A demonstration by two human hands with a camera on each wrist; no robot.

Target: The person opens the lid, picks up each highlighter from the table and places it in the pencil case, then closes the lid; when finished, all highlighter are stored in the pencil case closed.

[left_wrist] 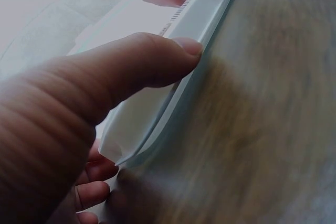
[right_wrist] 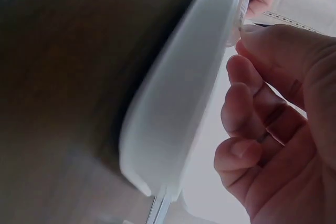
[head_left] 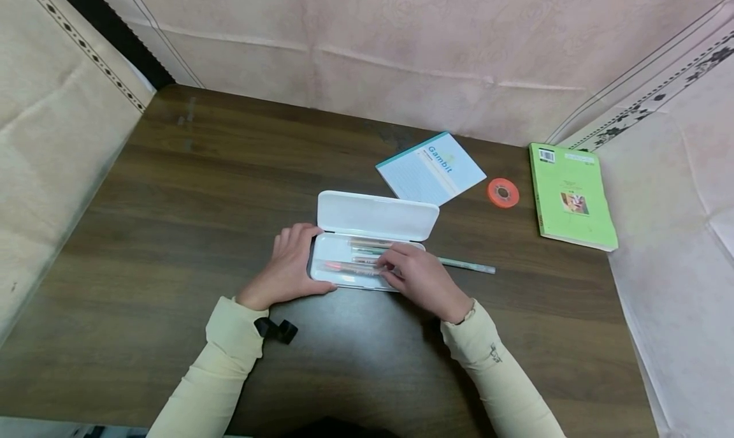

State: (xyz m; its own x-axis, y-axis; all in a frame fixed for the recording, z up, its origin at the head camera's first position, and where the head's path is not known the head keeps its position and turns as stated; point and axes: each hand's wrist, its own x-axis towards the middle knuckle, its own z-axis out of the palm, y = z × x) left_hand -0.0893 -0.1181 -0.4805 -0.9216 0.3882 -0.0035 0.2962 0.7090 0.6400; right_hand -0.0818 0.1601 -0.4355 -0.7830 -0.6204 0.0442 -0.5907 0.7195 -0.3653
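Observation:
A white pencil case [head_left: 335,241] lies on the table with its lid [head_left: 375,213] raised at the back. My left hand [head_left: 292,264] holds the case's left end, the thumb along the front wall and the fingers round the far side. Inside lie several slim pens, one of them clear with a pinkish tip [head_left: 334,266]. My right hand [head_left: 417,277] is over the right half of the case, thumb and forefinger pinching the end of that pen; in the right wrist view the other fingers [right_wrist: 239,111] curl loosely. A pale green stick-like pen or pencil [head_left: 467,265] juts out past the right end.
Behind the case lies a blue-and-white Gambit notebook [head_left: 436,167]. To its right are a round orange-red tape-like roll [head_left: 503,193] and a green book [head_left: 573,196]. Patterned cloth [head_left: 401,55] hangs along the back and sides of the wooden table [head_left: 201,189].

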